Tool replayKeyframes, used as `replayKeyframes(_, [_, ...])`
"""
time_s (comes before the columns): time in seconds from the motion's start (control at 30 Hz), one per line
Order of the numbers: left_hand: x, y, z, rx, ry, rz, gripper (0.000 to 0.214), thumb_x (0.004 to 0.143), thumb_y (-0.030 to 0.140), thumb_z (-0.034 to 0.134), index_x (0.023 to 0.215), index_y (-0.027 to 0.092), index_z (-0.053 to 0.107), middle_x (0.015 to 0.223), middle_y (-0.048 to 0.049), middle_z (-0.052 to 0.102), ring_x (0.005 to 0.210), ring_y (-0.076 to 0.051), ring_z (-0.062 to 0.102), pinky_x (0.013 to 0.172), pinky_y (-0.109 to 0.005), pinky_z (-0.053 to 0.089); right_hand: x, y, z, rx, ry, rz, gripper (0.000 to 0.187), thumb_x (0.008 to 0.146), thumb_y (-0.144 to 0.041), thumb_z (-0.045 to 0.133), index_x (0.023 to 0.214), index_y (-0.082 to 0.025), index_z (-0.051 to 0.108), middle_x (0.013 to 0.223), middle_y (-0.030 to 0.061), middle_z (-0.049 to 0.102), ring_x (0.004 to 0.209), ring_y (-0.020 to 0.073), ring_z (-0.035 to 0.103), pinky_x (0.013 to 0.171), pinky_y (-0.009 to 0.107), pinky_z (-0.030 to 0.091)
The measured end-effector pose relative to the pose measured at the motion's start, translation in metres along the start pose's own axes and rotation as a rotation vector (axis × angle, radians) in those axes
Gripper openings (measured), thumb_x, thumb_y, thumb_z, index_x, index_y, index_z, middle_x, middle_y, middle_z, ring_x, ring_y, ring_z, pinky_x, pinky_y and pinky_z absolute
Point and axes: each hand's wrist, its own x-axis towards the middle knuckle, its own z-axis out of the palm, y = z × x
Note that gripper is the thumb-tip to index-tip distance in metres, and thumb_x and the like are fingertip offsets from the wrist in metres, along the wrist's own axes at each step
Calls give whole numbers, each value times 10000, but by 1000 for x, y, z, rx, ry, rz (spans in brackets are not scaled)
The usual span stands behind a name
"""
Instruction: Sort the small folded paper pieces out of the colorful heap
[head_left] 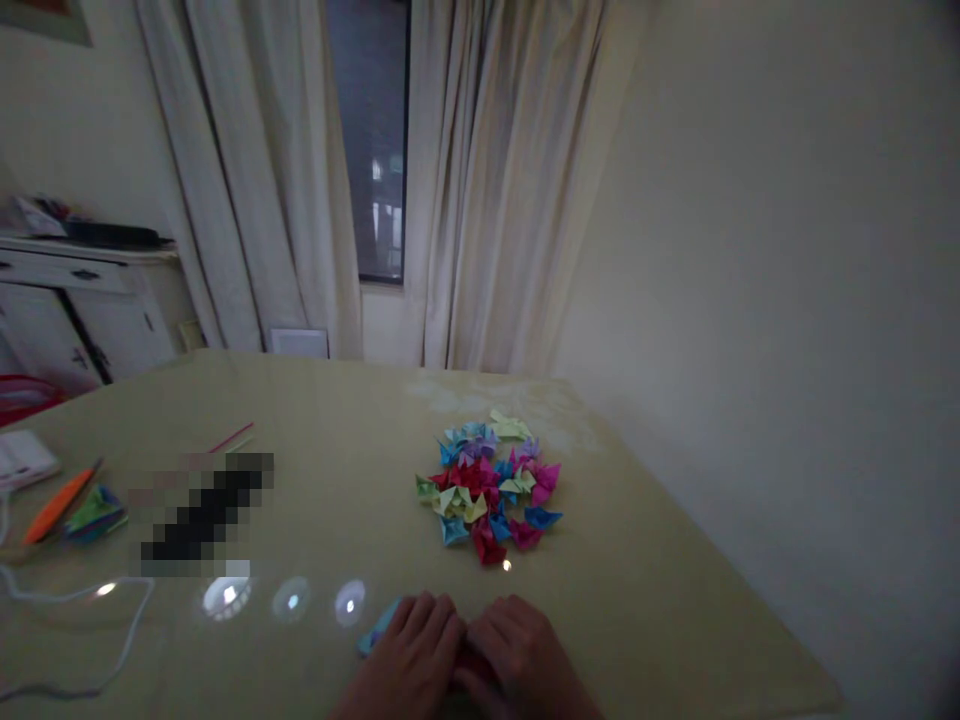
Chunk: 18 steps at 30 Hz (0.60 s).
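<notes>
Side by side at the near edge of the table, my left hand (415, 645) and my right hand (521, 650) both have their fingers curled in and pressed together. Between them shows a bit of dark red paper (471, 668), gripped by both hands and mostly covered by the fingers. Light blue paper (377, 630) pokes out beside my left hand, partly hidden under it. Beyond my hands lies a loose heap of small folded paper pieces (487, 490) in red, pink, blue, green, yellow and purple.
On the left of the table (337, 430) lie an orange pointed item (61, 503), a green and blue folded piece (96, 514), a white cable (127, 645) and a white object (24, 458). A pixelated dark patch hides something there. Wall stands along the right; curtains hang behind.
</notes>
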Motion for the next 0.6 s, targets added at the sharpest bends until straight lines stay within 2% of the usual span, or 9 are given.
replayKeyframes(0.07, [-5,5,10,47,46,34,162,988,326,655,1102,219,614,1090,-40,716,973,-231,607,948,-374,409,-2,3,1,25,26,-66,471,1089,-537,354,809,-223,564,697,31,635,646,193,566,619,339,391])
replayKeyframes(0.13, [-8,10,19,58,99,55,62,981,255,661,985,225,607,972,-16,708,900,-223,598,888,-365,407,-3,6,-1,67,45,-93,538,1107,-526,251,781,-222,552,662,28,606,621,182,544,608,337,374])
replayKeyframes(0.23, [-10,13,18,2,108,66,105,949,224,702,940,228,597,908,-3,697,859,-215,596,854,-352,409,-3,8,-6,129,111,-92,592,1111,-541,185,802,-218,573,655,28,602,619,181,551,609,337,385])
replayKeyframes(0.33, [-7,9,2,-143,24,-4,203,885,261,784,960,224,599,926,-2,714,821,-194,611,807,-318,430,-6,5,-17,173,193,-54,640,1090,-629,174,869,-220,613,698,49,644,662,205,603,633,346,436])
replayKeyframes(0.43, [1,3,-15,-335,-44,-125,289,843,389,822,953,231,606,869,11,715,728,-173,605,679,-286,419,-7,2,-29,244,176,6,652,1051,-721,266,1218,-225,655,1004,109,757,914,271,715,813,384,542])
replayKeyframes(0.5, [11,0,-22,-425,-61,-171,273,842,414,804,950,239,624,854,8,721,708,-171,611,642,-276,411,-2,1,-33,331,187,29,730,1032,-756,260,1494,-251,514,1277,134,724,1123,306,712,959,405,555])
replayKeyframes(0.6, [32,-3,-28,-510,-13,-188,166,866,367,733,897,235,637,832,-19,724,720,-186,634,651,-273,438,19,1,-38,431,261,22,854,999,-809,180,1641,-266,328,1499,150,604,1290,333,651,1060,431,536])
